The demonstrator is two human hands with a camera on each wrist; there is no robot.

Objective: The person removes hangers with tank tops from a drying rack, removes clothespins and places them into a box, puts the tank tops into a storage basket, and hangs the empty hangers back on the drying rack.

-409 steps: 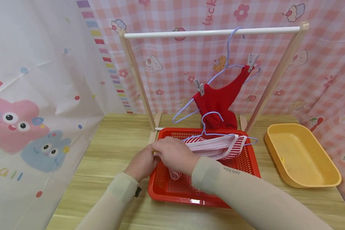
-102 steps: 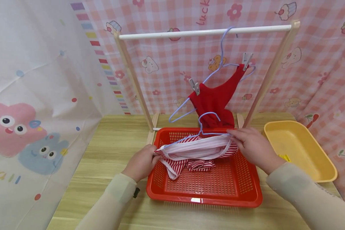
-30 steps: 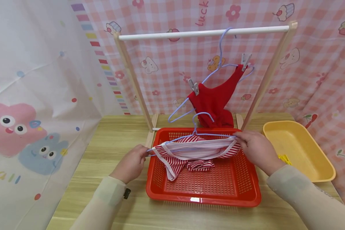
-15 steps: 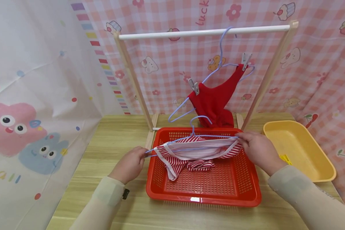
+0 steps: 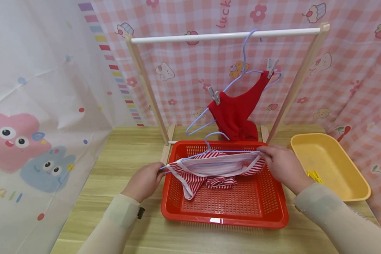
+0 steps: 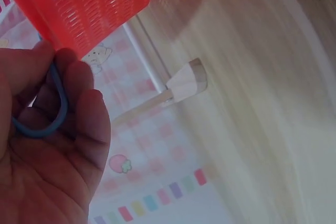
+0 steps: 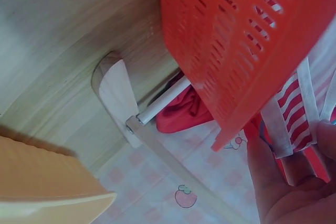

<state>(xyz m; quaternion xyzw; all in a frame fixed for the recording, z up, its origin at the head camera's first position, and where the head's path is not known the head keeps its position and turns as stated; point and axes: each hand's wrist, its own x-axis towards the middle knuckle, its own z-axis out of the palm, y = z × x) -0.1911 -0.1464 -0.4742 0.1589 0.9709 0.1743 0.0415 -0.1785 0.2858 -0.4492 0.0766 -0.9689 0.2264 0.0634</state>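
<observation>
In the head view a light blue wire hanger (image 5: 206,138) lies across the red basket (image 5: 222,221), its hook tilted back. A red-and-white striped top (image 5: 193,181) with white trim hangs on it and sags into the basket. My left hand (image 5: 144,181) grips the hanger's left end, which loops through the curled fingers in the left wrist view as the hanger (image 6: 64,109). At the other end, my right hand (image 5: 285,167) pinches the hanger. In the right wrist view the fingers are at the white-edged strap of the striped top (image 7: 296,114); the hanger is mostly hidden there.
Behind the basket stands a rack with a white rod (image 5: 190,38). From it hangs a red top (image 5: 236,109) on a blue hanger, held by grey clothespins (image 5: 214,95). To the right, a yellow bin (image 5: 339,165) contains small yellow pieces (image 5: 314,176).
Earlier both hands were together at the basket's left side; my right hand has since moved to the hanger's right end. Over the last second, the hook has tilted lower and left.
</observation>
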